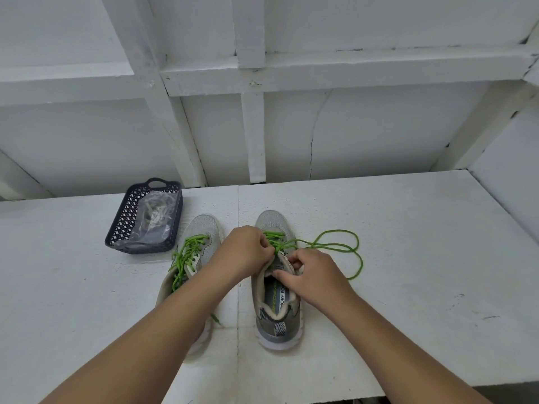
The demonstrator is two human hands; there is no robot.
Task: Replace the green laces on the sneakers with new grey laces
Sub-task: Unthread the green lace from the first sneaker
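Two sneakers: side by side on tabletop (408,243)
L hand (248,250): pinching green lace (329,244) at R sneaker (277,287)
R hand (312,275): gripping its tongue
L sneaker (201,231): laced

A white tabletop (408,243) fills the lower frame; white wall panels with framing beams (253,135) span the upper half.

Table top (408,243): matt white foam-like board, slightly rough, scuffed, seam down the middle. Right sneaker (272,223) at 12 o'clock and left sneaker (204,225) at 11 were grey knit mesh cloth, matt, with white rubbery soles. Green laces (335,245) looked like round woven cord, matt. Basket (128,217) at 10 o'clock was dark perforated plastic, faint sheen; inside it a clear glossy plastic bag (151,220), crinkled. Back wall (379,126) was white-painted board, cracked.
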